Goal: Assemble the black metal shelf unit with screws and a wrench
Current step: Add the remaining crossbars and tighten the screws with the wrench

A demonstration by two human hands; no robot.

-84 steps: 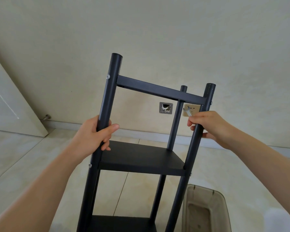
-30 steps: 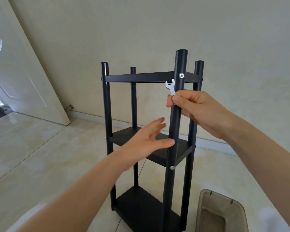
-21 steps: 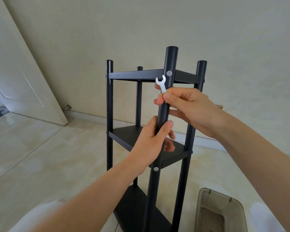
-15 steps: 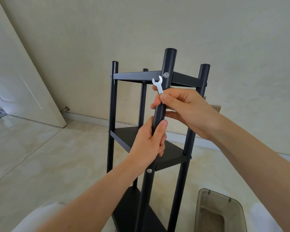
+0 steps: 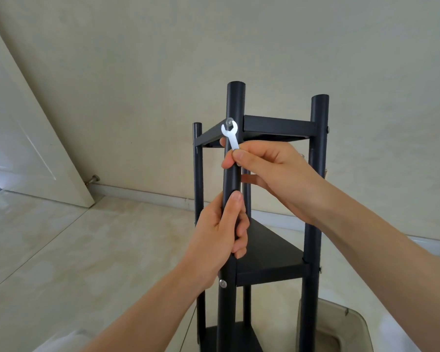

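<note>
The black metal shelf unit [image 5: 269,252] stands upright on the floor in front of me, with several posts and three shelves. My left hand [image 5: 220,237] grips the nearest post [image 5: 235,102] just above the middle shelf. My right hand [image 5: 267,171] pinches a small white wrench [image 5: 231,135] between thumb and fingers. The wrench's open jaw sits at the silver screw [image 5: 229,121] on that post, level with the top shelf. Another silver screw [image 5: 223,283] shows lower on the same post.
A beige plastic bin [image 5: 341,326] stands on the floor at the lower right, beside the unit. A white door [image 5: 23,138] leans open at the left with a door stop [image 5: 93,179] at the wall. Pale tiled floor [image 5: 87,250] spreads to the left.
The unit has turned so its near post faces me. My left hand went from open beside the post to gripping it. The wrench rose to the top screw.
</note>
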